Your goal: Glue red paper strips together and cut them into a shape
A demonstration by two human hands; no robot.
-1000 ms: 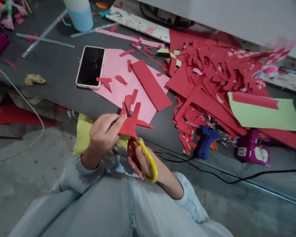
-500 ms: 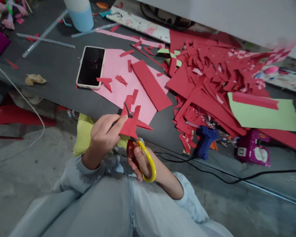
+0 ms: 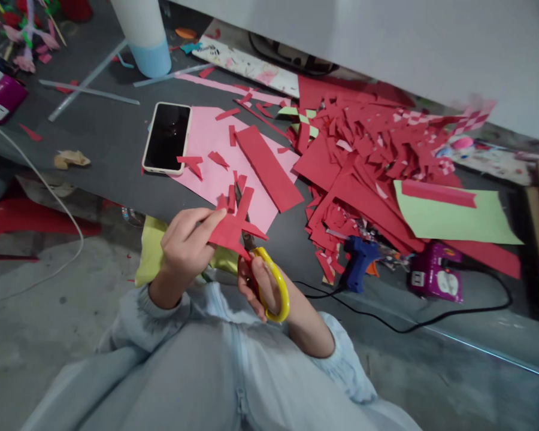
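Observation:
My left hand (image 3: 186, 242) pinches a piece of red paper (image 3: 228, 232) that has cut strips sticking out on several sides. In my right hand (image 3: 263, 284) are scissors (image 3: 276, 299) with yellow and red handles, their dark blades lying at the red paper and partly covered by it. Both hands are just off the table's front edge. Beyond them a pink sheet (image 3: 211, 134) lies on the table, with a red paper rectangle (image 3: 269, 169) and small red scraps on it. A phone (image 3: 167, 137) rests at the pink sheet's left side.
A heap of red paper pieces (image 3: 368, 131) covers the table's right side, near a light green sheet (image 3: 458, 218). A blue glue gun (image 3: 358, 263) and a purple box (image 3: 435, 275) with a black cable sit at the front edge. A bottle (image 3: 150, 57) stands at the back left.
The scissors have shifted slightly right, and their blades now show to the right of the paper's centre. The left hand still holds the red paper. The camera view has shifted a little.

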